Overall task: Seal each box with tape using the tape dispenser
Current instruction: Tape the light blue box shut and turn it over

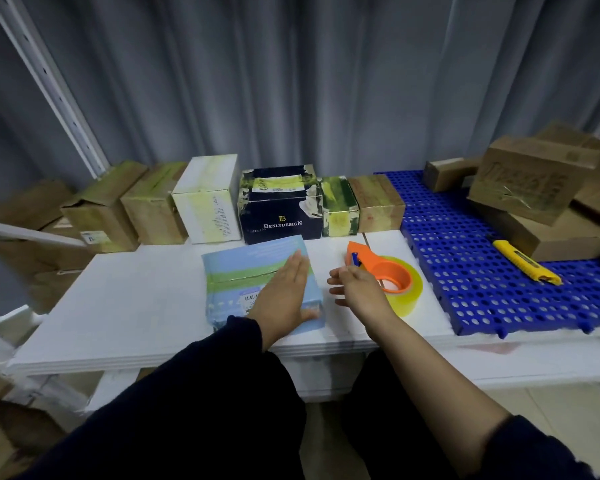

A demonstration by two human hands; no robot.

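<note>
Well, the white table (118, 306) took up most of what I saw, with a blue plastic mat (465, 237) full of holes lying on its right part. Along the back edge stood a row of six boxes (208, 199), touching side by side: three brown, one white, one dark, one green. On the mat sat a pile of brown boxes (530, 178), at least four, overlapping too much for a sure count.

The one box I was working on, a light blue box (236, 268), lay flat on the table just before the dark one. It had a green band across its lid, a glossy strip of tape along that band, and a white barcode label near its front edge.

My left hand (284, 292) lay palm down on that box, fingers straight and together, thumb at the near right edge, pressing and not gripping. My right hand (357, 285) was just beside it, over the near end of the tape dispenser (385, 268), with fingers spread loosely and curled round nothing. Whether the thumb touched the handle I could not tell.

The single dispenser, orange with a roll of clear yellowish tape, rested on the table between the blue box and the mat. One yellow knife (525, 266) lay on the mat, well apart from my hands.
</note>
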